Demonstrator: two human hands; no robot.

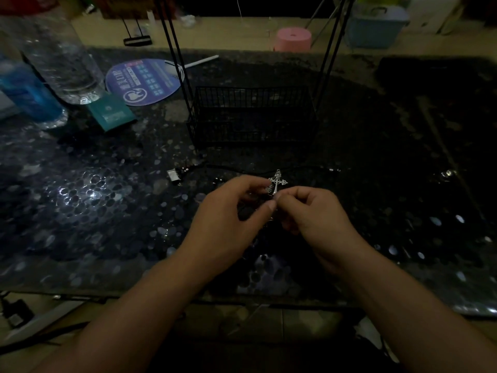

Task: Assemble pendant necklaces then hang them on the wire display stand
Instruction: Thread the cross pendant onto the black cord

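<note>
A silver cross pendant [277, 183] stands upright between my two hands over the dark patterned table [107, 205]. My left hand [231, 214] pinches at its left side with curled fingers. My right hand [312, 211] pinches its lower end between thumb and forefinger. A thin black cord [234, 167] lies across the table just beyond the hands; in the dim light I cannot tell whether it passes through the pendant. The black wire display stand [250, 117] rises behind, with a basket base and two slanted uprights. A small silver pendant [172, 175] lies left of the hands.
At the far left stand a clear water bottle [64, 63] and a blue bottle [29, 95], with a teal booklet [113, 111] and a round blue fan [145, 82] beside them. A pink stool [293, 39] and a blue bin [376, 25] are on the floor beyond.
</note>
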